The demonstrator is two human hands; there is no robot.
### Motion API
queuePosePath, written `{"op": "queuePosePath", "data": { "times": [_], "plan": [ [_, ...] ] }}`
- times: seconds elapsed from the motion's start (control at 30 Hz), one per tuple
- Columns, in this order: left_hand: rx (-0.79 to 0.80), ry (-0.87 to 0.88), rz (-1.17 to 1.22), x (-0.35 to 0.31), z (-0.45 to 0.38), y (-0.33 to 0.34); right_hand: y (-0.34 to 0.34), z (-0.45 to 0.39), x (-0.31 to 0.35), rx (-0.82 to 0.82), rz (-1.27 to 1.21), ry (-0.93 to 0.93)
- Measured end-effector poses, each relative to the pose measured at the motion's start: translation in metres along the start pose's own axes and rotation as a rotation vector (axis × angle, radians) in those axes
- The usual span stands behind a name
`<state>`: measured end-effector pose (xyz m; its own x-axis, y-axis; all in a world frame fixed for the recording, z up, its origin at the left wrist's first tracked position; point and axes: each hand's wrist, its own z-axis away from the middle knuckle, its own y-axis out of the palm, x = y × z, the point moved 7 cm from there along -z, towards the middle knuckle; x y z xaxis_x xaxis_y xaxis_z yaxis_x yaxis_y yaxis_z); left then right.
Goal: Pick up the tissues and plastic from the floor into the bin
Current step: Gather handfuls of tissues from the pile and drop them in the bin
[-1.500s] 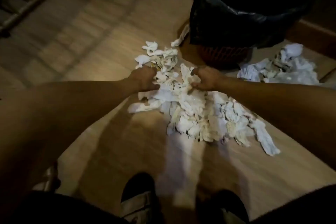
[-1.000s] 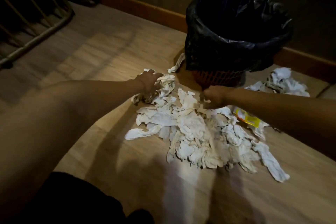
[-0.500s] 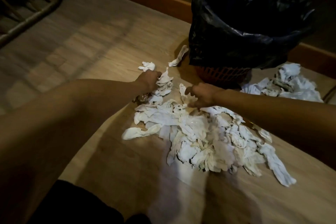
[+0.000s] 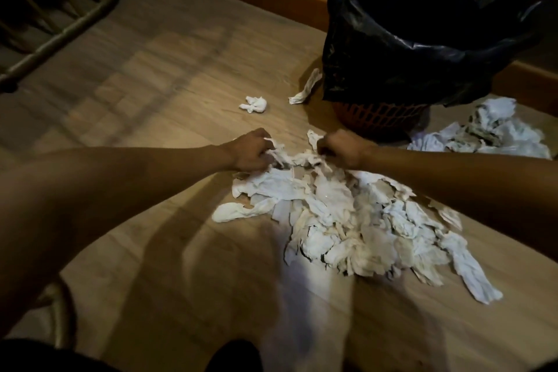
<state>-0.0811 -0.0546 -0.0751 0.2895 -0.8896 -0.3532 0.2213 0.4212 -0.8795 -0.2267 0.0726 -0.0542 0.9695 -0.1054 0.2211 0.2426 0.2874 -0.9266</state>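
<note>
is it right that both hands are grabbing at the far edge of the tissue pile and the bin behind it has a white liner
Not quite: the liner is black, not white, as the head view shows. The rest holds: the left hand and right hand are both closed on tissues at the far edge of the tissue pile, with the bin behind it.

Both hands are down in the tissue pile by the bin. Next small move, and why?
Probably lift both fists and carry the handful over the bin. The left hand and right hand are each closed on tissue at the far edge of the main pile, and the bin's black-lined mouth stands open just beyond them. Nothing appears to block that path.
</note>
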Motion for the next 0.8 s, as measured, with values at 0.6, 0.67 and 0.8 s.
{"op": "queuePosePath", "data": {
  "times": [0.6, 0.67, 0.8],
  "plan": [
    [0.069, -0.037, -0.178, -0.044, 0.016, -0.044, 0.019, 0.057, -0.023, 0.189, -0.028, 0.167],
    [0.043, -0.063, -0.172, -0.048, 0.025, -0.060, 0.000, 0.055, -0.020, 0.139, -0.028, 0.171],
    [-0.019, -0.146, -0.159, -0.058, 0.041, -0.098, -0.046, 0.057, -0.010, 0.019, -0.079, 0.148]
  ]
}}
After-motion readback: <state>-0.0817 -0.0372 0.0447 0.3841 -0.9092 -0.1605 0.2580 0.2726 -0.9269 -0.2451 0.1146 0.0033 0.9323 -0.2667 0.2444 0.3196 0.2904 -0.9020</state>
